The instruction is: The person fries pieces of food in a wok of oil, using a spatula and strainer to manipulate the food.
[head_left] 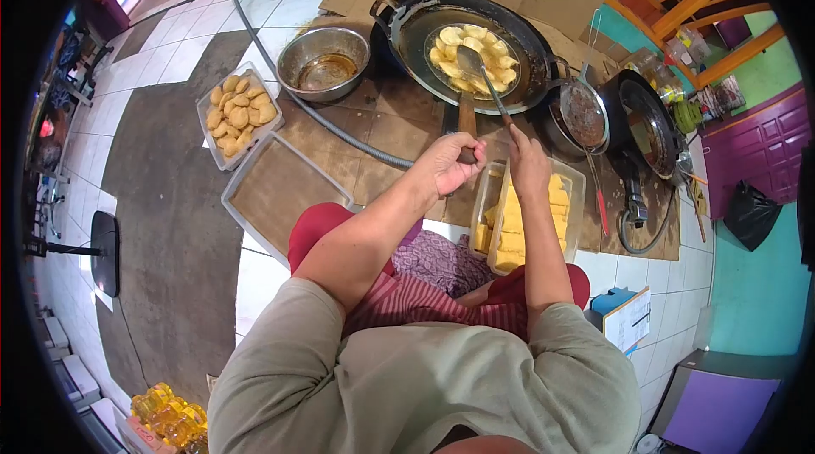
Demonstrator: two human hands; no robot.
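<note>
My left hand is closed around the wooden handle of a utensil whose far end is hidden among the frying food. Closed on a long-handled spatula, my right hand holds its metal head over the food. Pale yellow pieces lie clustered in bubbling oil at the middle of a large black wok. Below my right forearm, a clear plastic container holds yellow blocks or rolls of food.
Left of the wok is a metal bowl with brownish residue. Nearby stand a tub of browned pieces and a shallow plastic tray. A grey hose crosses the floor. At right are a strainer and another black pan.
</note>
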